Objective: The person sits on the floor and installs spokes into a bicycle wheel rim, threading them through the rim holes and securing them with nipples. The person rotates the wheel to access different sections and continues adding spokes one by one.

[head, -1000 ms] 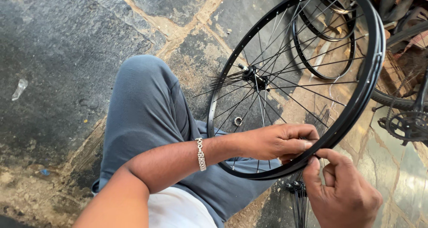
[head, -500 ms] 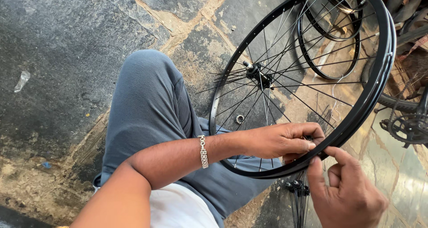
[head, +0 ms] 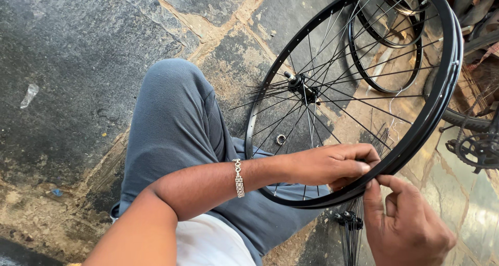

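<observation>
The floor (head: 78, 63) is dark stone slabs with sandy, worn joints running across it. Directly on it lie a pale scrap (head: 29, 95) near its left edge, a small metal ring (head: 280, 139) by the middle, 1 bare black rim (head: 387, 53) toward the far right corner, and a bundle of loose spokes (head: 352, 235) at the near edge.

You look down on a floor of dark grey stone slabs (head: 78, 53) with sandy, worn joints (head: 208, 32). At upper right lie 2 spare black rims (head: 387, 86); a chainring (head: 475, 149) sits at the right edge in daylight.
</observation>
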